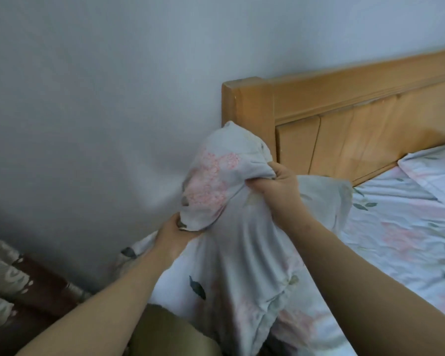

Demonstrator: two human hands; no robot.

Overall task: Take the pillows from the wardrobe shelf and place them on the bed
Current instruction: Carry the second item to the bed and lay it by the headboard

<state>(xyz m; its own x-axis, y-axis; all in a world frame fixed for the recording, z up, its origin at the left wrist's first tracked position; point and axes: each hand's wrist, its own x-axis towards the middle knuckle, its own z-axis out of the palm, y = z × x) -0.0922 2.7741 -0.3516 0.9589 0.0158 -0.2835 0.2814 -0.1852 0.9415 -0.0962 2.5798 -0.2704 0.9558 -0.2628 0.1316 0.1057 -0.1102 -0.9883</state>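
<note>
A pale pillow [213,181] with a pink floral print and dark leaves is held up at the left edge of the bed [406,227], near the headboard corner. My left hand [174,233] grips its lower left end. My right hand [278,183] clutches a bunch of its fabric at the upper right. Its loose case hangs down over my lap. The bed carries a matching floral sheet. The wardrobe is out of view.
A wooden headboard [345,119] stands against a grey wall [100,98]. A second floral pillow [440,168] lies at the bed's far right by the headboard. Patterned curtain fabric [8,276] hangs at the lower left.
</note>
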